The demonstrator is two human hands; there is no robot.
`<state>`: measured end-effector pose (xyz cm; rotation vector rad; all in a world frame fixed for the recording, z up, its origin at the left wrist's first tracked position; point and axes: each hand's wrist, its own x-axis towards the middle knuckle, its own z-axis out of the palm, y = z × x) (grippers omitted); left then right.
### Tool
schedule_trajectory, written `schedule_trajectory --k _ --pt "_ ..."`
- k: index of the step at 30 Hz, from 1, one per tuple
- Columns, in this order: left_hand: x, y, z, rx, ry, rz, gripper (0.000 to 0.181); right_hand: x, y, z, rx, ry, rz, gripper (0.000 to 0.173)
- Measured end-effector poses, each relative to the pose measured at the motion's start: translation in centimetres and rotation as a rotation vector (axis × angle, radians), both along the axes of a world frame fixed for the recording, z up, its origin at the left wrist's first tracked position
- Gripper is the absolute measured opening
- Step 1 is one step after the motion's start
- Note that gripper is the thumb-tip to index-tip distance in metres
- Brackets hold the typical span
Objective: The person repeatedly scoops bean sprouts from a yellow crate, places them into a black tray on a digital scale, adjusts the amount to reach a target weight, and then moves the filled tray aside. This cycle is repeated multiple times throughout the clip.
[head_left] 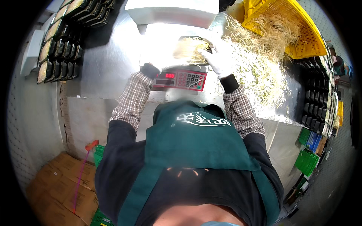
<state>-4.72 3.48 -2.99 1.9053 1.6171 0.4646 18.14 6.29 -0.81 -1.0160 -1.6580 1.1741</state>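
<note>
A black plastic tray (pixel 209 50) heaped with pale bean sprouts (pixel 193 48) is in front of me, over the glare-washed platform of a red-framed digital scale (pixel 181 80). My right hand (pixel 216 60), in a white glove, grips the tray's right end, its thumb against the sprouts. My left hand (pixel 172 65), also white-gloved, reaches in along the near left side of the tray. Glare hides most of its fingers, so its hold is unclear. I cannot tell whether the tray rests on the scale. A loose heap of sprouts (pixel 254 73) lies just right of my right hand.
A tipped yellow plastic crate (pixel 308 36) spills more sprouts at the back right. Black trays are stacked at the left (pixel 59 60) and along the right table edge (pixel 314 104). A white box (pixel 172 12) stands behind the scale. Flattened cardboard (pixel 62 186) lies at lower left.
</note>
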Motion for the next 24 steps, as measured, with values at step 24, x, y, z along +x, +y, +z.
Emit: schedule_trajectory --k 24 --pt "2.4 1.9 1.3 0.25 -0.002 -0.321 0.064 0.5 1.6 -0.4 0.437 -0.95 0.05 0.051"
